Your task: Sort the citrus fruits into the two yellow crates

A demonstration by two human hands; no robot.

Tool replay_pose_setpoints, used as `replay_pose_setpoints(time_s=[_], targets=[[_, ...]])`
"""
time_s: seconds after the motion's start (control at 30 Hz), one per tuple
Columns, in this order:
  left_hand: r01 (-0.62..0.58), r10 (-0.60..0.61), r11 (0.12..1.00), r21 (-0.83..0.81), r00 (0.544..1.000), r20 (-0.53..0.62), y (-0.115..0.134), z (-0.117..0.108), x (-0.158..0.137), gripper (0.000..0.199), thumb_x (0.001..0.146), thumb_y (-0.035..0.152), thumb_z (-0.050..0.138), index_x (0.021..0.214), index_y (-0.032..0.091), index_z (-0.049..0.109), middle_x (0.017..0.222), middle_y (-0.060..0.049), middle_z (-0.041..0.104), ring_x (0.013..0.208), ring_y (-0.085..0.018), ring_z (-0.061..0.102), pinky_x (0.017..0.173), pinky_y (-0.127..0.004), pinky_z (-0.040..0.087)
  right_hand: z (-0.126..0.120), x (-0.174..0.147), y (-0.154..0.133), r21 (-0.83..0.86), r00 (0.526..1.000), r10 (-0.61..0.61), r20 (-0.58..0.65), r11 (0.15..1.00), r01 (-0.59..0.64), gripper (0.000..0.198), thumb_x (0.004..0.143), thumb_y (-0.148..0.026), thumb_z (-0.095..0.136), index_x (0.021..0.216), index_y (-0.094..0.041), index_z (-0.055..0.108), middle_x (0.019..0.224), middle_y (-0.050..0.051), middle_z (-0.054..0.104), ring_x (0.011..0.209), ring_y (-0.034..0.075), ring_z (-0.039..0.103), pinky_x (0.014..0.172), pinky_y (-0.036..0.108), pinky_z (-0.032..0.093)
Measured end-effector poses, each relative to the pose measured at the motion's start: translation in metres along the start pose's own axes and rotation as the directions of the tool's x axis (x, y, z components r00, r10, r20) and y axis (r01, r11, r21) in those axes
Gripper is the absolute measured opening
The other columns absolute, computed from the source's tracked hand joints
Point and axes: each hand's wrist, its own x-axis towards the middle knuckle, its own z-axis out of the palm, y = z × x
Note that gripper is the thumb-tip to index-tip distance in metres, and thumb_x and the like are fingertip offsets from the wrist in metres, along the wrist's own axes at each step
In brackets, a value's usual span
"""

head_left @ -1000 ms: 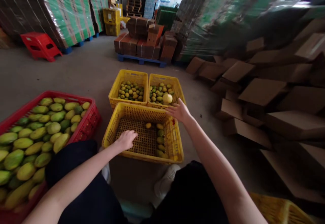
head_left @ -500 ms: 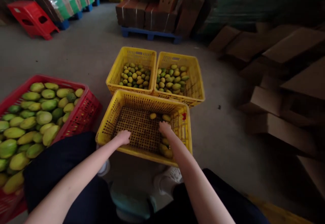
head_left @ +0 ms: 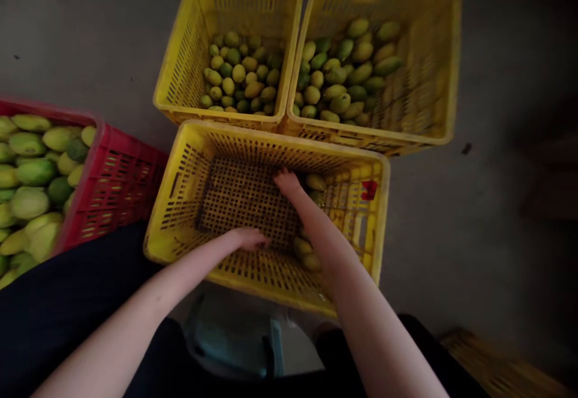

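Note:
A yellow plastic crate [head_left: 271, 136] stands right before me, and both my hands reach into it. My right hand [head_left: 287, 182] is low over its perforated floor, fingers curled downward; whatever lies under them is hidden. Just right of that hand, several green-yellow oval fruits that look like papayas [head_left: 315, 182] rest along the crate's right side, partly covered by my forearm. My left hand [head_left: 251, 238] hangs inside the near wall with its fingers loosely stretched, and I see nothing in it.
Two more yellow crates, a left one [head_left: 180, 55] and a right one [head_left: 433, 73], stand against the far side, each part-filled with similar fruit. At left is a red crate [head_left: 121, 175] heaped with larger fruit. A pale blue-green stool [head_left: 230, 338] is below me.
My view has tilted down and come closer to the crates. My left hand has moved right, away from the crate's left end. My right hand has shifted left, where a small yellow fruit was visible.

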Motion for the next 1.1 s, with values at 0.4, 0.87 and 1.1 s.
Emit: replay_pose_setpoints(time_s=[0.4, 0.87, 1.1], targets=[[-0.228, 0.300, 0.912, 0.341, 0.937, -0.176, 0.065, 0.027, 0.120, 0.033, 0.089, 0.006, 0.049, 0.117, 0.019, 0.062, 0.130, -0.008, 0.061, 0.120, -0.021, 0.052, 0.094, -0.035, 0.043, -0.054, -0.110, 0.031, 0.996, 0.978, 0.195, 0.078, 0.030, -0.085, 0.030, 0.075, -0.039, 0.067, 0.094, -0.016, 0.067, 0.089, 0.009, 0.073, 0.077, 0.020, 0.067, 0.070, 0.032, 0.057], [0.116, -0.230, 0.973, -0.201, 0.601, -0.766, 0.037, -0.096, -0.027, 0.057, 0.068, 0.049, 0.077, 0.110, 0.011, 0.066, 0.107, -0.013, 0.064, 0.096, -0.024, 0.062, 0.086, -0.036, 0.049, -0.122, -0.184, -0.008, 0.978, 0.973, 0.197, 0.117, -0.192, -0.079, 0.037, 0.085, -0.034, 0.035, 0.100, -0.013, 0.061, 0.083, 0.012, 0.069, 0.061, 0.020, 0.060, 0.055, 0.031, 0.050], [-0.536, -0.155, 0.793, -0.291, 0.285, -0.946, 0.112, -0.186, -0.170, 0.067, 0.060, 0.050, 0.083, 0.112, 0.012, 0.063, 0.106, -0.012, 0.069, 0.094, -0.024, 0.066, 0.082, -0.040, 0.055, -0.182, -0.238, -0.081, 0.941, 0.931, 0.190, -0.312, -0.072, 0.330, 0.031, 0.081, -0.035, 0.050, 0.103, -0.016, 0.062, 0.102, 0.012, 0.071, 0.084, 0.023, 0.068, 0.076, 0.038, 0.056]])
